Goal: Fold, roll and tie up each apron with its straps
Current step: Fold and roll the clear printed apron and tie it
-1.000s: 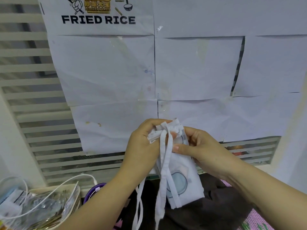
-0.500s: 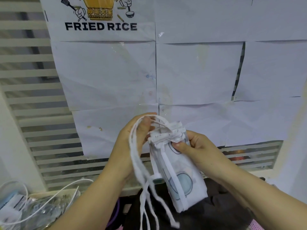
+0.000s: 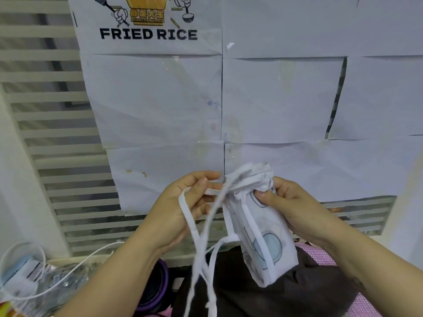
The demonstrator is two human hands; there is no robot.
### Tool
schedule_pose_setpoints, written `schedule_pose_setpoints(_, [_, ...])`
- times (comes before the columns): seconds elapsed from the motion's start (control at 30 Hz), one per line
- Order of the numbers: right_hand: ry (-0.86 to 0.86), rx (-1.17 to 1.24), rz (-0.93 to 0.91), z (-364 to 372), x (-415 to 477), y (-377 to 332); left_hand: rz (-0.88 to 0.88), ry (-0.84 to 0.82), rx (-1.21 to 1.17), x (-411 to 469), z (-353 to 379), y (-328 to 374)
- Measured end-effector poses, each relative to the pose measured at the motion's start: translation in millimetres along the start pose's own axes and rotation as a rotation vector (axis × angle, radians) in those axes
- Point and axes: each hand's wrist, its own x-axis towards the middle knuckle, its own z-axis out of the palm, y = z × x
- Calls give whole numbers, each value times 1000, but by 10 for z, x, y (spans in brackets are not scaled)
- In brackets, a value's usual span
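Before papered wall [image 3: 281, 99], right hand [image 3: 295, 202] grips rolled apron [image 3: 265, 239].

Ahead of me, the white paper sheet [image 3: 148, 26] taped on the wall reads "FRIED RICE" (the smaller lettering in its yellow logo stays too blurred).

The straps [image 3: 198, 248] are motion-blurred in the lower centre and run off the bottom edge. The right hand [image 3: 295, 202] has its fingers hidden behind the rolled apron [image 3: 263, 234]. The top edge crops the poster [image 3: 146, 35] logo. At lower left, the left forearm [image 3: 119, 271] half hides a purple tub [image 3: 160, 282], and the clutter [image 3: 45, 280] is too blurred to name.
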Motion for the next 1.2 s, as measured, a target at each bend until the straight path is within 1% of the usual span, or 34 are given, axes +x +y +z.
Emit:
schedule_pose_setpoints(0.1, [-11, 22, 27, -36, -10, 11, -37, -11, -158, -13, 53, 19])
schedule_pose_setpoints(0.13, [-13, 8, 30, -47, -19, 7, -32, -19, -160, -18, 63, 37])
schedule_pose_setpoints(0.27, [-34, -67, 37, -42, -68, -11, -6, -40, -9, -19, 53, 88])
schedule_pose_setpoints(0.33, [-39, -79, 37, -22, -87, -17, 1, -52, 25, -20, 49, 113])
schedule_pose_setpoints(0.37, [-45, -84, 40, -18, -90, -13, 5, -52, 13, -16, 53, 136])
schedule_pose_setpoints(0.43, [-58, -74, 50, -13, -91, 5, -7, -37, -83, 1, 52, 172])
schedule_pose_setpoints(0.53, [-87, 49, 69, 1, -81, 31, -29, -17, -237, 29, 23, 159])
schedule_pose_setpoints(0.63, [-146, 183, 73, 22, -72, 36, -30, -70, -270, 23, -11, 80])
schedule_pose_setpoints(0.73, [-127, 253, 95, 27, -70, 46, 30, -61, -222, -24, -12, 28])
schedule_pose_setpoints(0.8, [-147, 279, 85, 22, -62, 61, 69, -39, -140, -73, 52, 60])
schedule_pose_setpoints(0.87, [-164, 287, 71, 33, -61, 56, 85, -31, -113, -102, 109, 59])
schedule_pose_setpoints(0.93, [-171, 279, 61, 30, -70, 54, 70, -2, -165, -123, 169, 65])
schedule_pose_setpoints(1.03, [-171, 274, 61, 23, -99, 39, 26, 24, -312, -117, 212, 42])
schedule_pose_setpoints(1.13, [-168, 281, 60, 11, -144, 23, -27, -5, -442, -116, 230, 54])
schedule_pose_setpoints(1.2, [-174, 286, 63, -1, -175, 23, -20, -17, -459, -127, 249, 65])
